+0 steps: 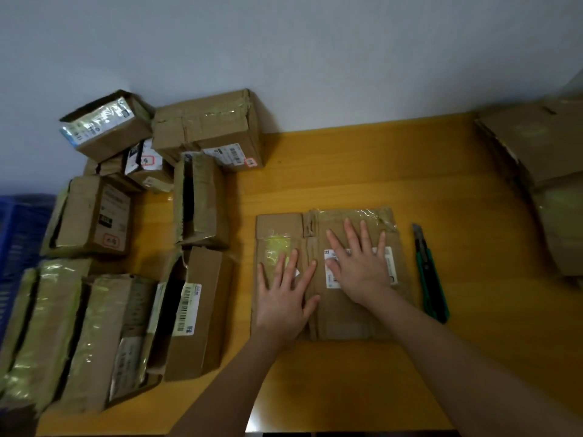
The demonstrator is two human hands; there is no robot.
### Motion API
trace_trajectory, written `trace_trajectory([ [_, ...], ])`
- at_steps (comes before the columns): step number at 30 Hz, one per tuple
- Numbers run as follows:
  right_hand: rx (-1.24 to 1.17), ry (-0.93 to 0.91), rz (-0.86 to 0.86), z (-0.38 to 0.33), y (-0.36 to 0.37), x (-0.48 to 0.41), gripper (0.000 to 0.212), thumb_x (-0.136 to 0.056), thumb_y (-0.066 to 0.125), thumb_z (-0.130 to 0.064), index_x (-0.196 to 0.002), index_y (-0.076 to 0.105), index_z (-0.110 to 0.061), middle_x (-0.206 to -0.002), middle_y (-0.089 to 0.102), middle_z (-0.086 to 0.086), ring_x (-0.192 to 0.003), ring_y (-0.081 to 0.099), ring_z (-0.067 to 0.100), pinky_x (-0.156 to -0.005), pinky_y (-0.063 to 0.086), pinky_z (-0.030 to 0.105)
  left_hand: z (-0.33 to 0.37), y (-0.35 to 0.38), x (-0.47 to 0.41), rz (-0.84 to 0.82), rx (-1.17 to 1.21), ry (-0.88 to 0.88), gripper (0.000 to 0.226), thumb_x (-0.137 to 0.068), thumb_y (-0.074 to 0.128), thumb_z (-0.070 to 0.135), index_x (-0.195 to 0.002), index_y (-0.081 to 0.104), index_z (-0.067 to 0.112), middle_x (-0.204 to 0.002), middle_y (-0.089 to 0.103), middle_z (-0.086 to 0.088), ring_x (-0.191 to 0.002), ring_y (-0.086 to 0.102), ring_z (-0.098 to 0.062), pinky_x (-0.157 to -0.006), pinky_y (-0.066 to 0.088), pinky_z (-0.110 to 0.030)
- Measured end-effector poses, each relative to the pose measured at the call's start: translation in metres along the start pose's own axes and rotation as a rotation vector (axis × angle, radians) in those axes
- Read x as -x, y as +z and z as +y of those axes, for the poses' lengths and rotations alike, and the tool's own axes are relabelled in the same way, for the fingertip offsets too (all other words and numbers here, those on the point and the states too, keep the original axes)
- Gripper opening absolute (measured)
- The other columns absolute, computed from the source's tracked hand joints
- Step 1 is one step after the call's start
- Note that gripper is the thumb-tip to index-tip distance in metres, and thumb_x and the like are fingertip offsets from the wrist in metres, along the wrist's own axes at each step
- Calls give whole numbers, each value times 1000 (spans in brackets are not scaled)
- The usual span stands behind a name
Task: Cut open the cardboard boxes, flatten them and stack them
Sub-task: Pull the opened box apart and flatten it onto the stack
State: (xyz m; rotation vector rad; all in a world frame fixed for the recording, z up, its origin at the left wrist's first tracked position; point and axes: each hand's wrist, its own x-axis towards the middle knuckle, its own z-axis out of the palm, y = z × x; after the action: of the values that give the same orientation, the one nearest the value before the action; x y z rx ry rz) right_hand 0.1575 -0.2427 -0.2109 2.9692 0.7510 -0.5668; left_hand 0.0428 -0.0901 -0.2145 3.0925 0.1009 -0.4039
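Now flattening: your left hand [285, 298] and right hand [359, 266], fingers [351, 231] straight, holding nothing, press the cut box [340, 323] on the tabletop [347, 171]; next, probably lift it onto the stack [536, 146] to its right.

Yellow wooden surface [362, 171] is lying open behind the flattened brown cardboard box [347, 316]; taped brown boxes [198, 200] are crowding its left, a green utility knife [429, 275] and stacked flat cardboard [542, 152] its right.
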Motion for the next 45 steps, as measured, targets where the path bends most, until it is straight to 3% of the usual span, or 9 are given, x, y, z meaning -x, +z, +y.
trace_trajectory([
  [7, 3, -55, 58, -12, 18, 80, 72, -90, 4, -63, -152, 15, -29, -159, 2, 11, -146, 0, 37, -114, 7, 64, 4, -1, 14, -46, -8, -63, 66, -84, -16, 69, -141, -35, 41, -155, -33, -2, -140, -36, -25, -110, -12, -66],
  [12, -20, -61, 92, -10, 24, 76, 67, -92, 23, -61, -148, 32, -25, -156, 24, 15, -143, 21, 39, -110, 22, 65, 4, 8, 13, 6, 3, -60, 66, -89, -8, 69, -147, -23, 41, -159, -21, -2, -145, -26, -25, -111, -13, -65],
  [16, -4, -51, 49, -10, 22, 77, 69, -92, 17, -62, -150, 26, -27, -158, 17, 14, -145, 15, 38, -112, 16, 64, 3, 4, 13, -31, 13, -54, 67, -89, -3, 70, -147, -23, 42, -159, -22, -1, -144, -28, -25, -110, -14, -64],
  [19, 20, -74, -6, -9, 13, 77, 69, -93, 13, -65, -153, 0, -32, -160, -12, 9, -146, -14, 32, -115, -7, 58, 1, -11, 11, -122, 42, -15, 68, -87, -2, 71, -143, -28, 42, -158, -26, 0, -144, -27, -23, -112, -12, -63],
  [21, -41, -1, 18, -7, -1, 79, 73, -94, 31, -62, -153, -1, -33, -160, -14, 7, -147, -14, 28, -116, -7, 51, -2, -29, 13, -77, 139, -78, 71, -93, 14, 66, -150, -15, 37, -162, -14, -2, -148, -13, -22, -117, -4, -58],
  [26, -384, 421, 109, 12, -41, 85, 81, -86, 59, -50, -150, 16, -25, -156, 12, 8, -134, 32, 30, -99, 41, 41, -14, -70, 15, -40, 573, -509, 78, -93, 56, 43, -154, 11, 21, -159, 12, -13, -141, 28, -36, -108, 36, -50],
  [30, -530, 518, 16, 13, -40, 84, 91, -80, 70, -48, -149, 17, -24, -149, 22, 10, -128, 37, 33, -96, 43, 44, -19, -73, 12, -151, 909, -661, 66, -94, 57, 34, -149, 25, 16, -144, 41, -14, -122, 51, -34, -98, 48, -47],
  [37, -872, 729, 180, 19, -52, 81, 74, -88, 67, -23, -149, 25, -15, -141, 42, 17, -125, 45, 38, -99, 45, 49, -28, -90, 6, 84, 982, -767, 46, -92, 61, 18, -135, 48, 4, -134, 50, -17, -118, 53, -35, -96, 48, -42],
  [45, -1179, 698, 457, 47, -122, 98, 49, -87, 66, -9, -132, 46, -12, -130, 54, 8, -93, 54, 12, -46, 37, 12, -20, -160, -22, 234, 1120, -676, 36, -96, 55, 14, -132, 53, 15, -121, 61, -10, -106, 60, -28, -81, 51, -37],
])
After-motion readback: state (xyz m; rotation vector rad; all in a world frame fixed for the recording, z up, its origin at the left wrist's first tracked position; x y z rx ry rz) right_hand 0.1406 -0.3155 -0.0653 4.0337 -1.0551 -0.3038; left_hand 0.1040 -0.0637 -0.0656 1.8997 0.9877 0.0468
